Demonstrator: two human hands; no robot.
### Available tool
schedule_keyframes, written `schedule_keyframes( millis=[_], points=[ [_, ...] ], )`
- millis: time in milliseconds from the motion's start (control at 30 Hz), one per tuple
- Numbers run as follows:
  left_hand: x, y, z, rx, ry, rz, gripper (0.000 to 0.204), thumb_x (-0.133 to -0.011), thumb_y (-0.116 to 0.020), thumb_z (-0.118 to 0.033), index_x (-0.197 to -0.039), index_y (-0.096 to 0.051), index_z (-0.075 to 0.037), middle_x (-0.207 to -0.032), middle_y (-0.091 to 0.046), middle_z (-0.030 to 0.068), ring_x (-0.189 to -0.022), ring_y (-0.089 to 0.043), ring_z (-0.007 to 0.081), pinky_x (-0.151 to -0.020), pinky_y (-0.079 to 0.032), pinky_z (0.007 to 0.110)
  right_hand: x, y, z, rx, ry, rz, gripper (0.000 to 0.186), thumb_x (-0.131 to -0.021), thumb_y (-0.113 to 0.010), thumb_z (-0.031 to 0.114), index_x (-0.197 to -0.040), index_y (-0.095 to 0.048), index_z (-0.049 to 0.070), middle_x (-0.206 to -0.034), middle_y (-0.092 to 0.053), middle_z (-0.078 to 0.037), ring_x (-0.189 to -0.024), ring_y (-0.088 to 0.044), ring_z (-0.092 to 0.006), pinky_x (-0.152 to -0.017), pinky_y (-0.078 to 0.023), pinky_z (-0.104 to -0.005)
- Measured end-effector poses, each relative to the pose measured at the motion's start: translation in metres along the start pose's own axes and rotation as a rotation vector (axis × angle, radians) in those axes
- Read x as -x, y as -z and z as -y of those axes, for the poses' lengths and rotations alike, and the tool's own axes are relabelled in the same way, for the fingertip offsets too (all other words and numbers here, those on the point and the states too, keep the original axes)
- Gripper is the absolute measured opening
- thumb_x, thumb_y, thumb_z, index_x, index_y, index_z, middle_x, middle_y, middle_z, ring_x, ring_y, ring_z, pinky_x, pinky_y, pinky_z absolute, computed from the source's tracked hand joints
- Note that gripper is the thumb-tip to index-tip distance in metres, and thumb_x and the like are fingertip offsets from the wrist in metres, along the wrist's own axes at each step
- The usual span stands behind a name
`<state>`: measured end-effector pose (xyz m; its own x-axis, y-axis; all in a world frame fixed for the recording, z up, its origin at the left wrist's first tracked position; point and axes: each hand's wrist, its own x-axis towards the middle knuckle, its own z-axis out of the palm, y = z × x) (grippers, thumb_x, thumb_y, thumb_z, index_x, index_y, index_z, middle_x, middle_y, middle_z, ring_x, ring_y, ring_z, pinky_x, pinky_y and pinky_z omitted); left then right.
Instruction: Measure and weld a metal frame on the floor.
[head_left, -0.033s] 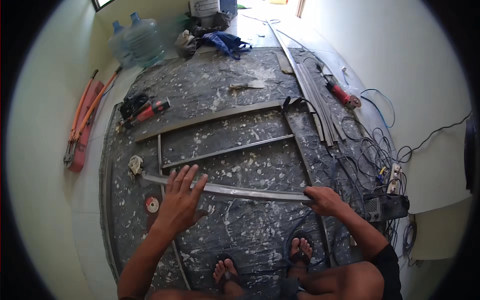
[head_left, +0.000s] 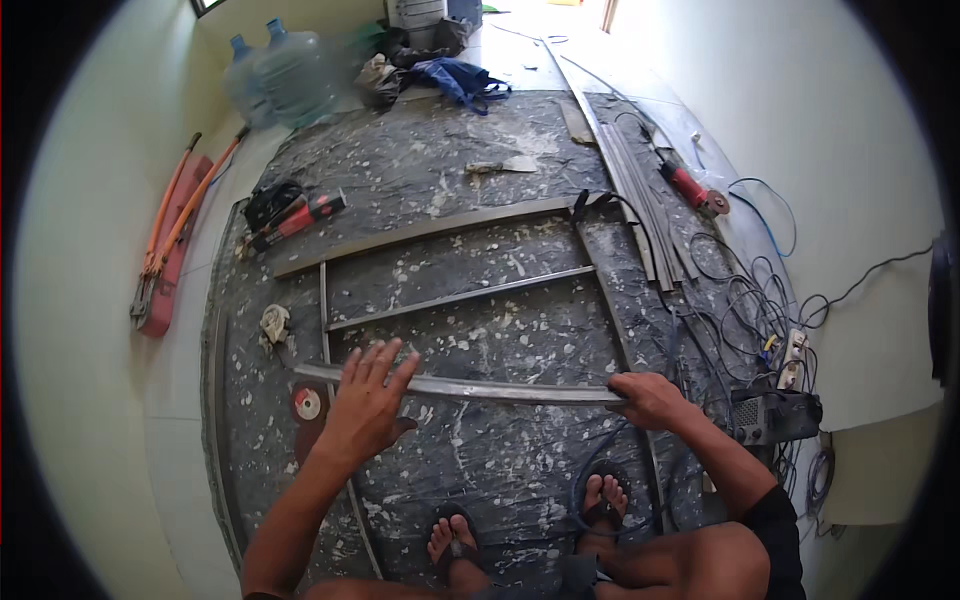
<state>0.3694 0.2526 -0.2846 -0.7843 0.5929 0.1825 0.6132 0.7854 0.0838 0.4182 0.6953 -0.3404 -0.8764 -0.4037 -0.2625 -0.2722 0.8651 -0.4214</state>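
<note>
A long silvery metal bar (head_left: pixel 510 391) lies crosswise in front of me, over a partly assembled metal frame (head_left: pixel 440 231). My right hand (head_left: pixel 652 402) is wrapped round the bar's right end. Toward its left end, my left hand (head_left: pixel 372 403) rests across the bar, fingers stretched out and thumb apart. Part of the bar is hidden under that hand. Below, the frame's thinner crossbar (head_left: pixel 460 297) joins two side bars. Beside my left forearm, a round disc with a red and white centre (head_left: pixel 306 403) is on the ground sheet.
Several metal lengths (head_left: pixel 640 215) lie at the far right beside a red angle grinder (head_left: pixel 690 187). Cables tangle round a power strip (head_left: pixel 791 360) and a dark box-shaped machine (head_left: pixel 775 416). Orange-handled bolt cutters (head_left: pixel 172 215) lie left. A scraper (head_left: pixel 503 165) is on the speckled grey sheet (head_left: pixel 500 480).
The bar's left end has come slightly nearer and to the right, and my left hand has shifted a little with it. My right hand keeps its grip.
</note>
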Motion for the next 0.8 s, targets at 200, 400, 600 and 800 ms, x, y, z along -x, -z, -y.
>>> schedule_keyframes(
  millis=[200, 400, 600, 800],
  points=[
    [0.065, -0.144, 0.023, 0.164, 0.173, 0.137, 0.019, -0.084, -0.068, -0.018, -0.101, -0.064, -0.010, -0.089, -0.066, 0.0086, -0.085, -0.066, 0.0316, -0.074, -0.050, 0.044, -0.054, -0.040, -0.031, 0.012, -0.026, 0.187, 0.035, -0.080, -0.074, 0.025, -0.109, -0.062, 0.008, -0.101, -0.067, -0.017, -0.100, -0.064, -0.0374, -0.081, -0.051, -0.0477],
    [0.050, -0.186, 0.023, 0.330, 0.234, 0.188, 0.022, -0.081, -0.073, -0.019, -0.099, -0.066, -0.009, -0.092, -0.066, 0.0090, -0.091, -0.064, 0.0312, -0.080, -0.052, 0.044, -0.074, -0.056, -0.055, 0.105, 0.090, 0.026, 0.022, -0.080, -0.073, 0.018, -0.097, -0.067, 0.006, -0.095, -0.062, -0.015, -0.096, -0.061, -0.0365, -0.084, -0.050, -0.0449],
    [0.063, -0.198, 0.035, 0.398, 0.292, 0.066, 0.023, -0.076, -0.076, -0.015, -0.096, -0.067, -0.008, -0.090, -0.063, 0.0106, -0.092, -0.062, 0.0320, -0.082, -0.052, 0.043, -0.092, -0.083, -0.057, 0.047, 0.134, -0.077, 0.019, -0.076, -0.073, 0.014, -0.092, -0.067, 0.004, -0.094, -0.063, -0.014, -0.096, -0.061, -0.0358, -0.085, -0.050, -0.0444],
    [0.062, -0.203, 0.039, 0.401, 0.310, 0.034, 0.029, -0.067, -0.076, -0.009, -0.095, -0.071, -0.005, -0.088, -0.061, 0.0141, -0.089, -0.060, 0.0354, -0.077, -0.049, 0.045, -0.099, -0.096, -0.055, 0.035, 0.101, -0.205, 0.014, -0.081, -0.062, 0.009, -0.092, -0.068, 0.005, -0.090, -0.062, -0.015, -0.093, -0.060, -0.0362, -0.080, -0.048, -0.0466]
  ],
)
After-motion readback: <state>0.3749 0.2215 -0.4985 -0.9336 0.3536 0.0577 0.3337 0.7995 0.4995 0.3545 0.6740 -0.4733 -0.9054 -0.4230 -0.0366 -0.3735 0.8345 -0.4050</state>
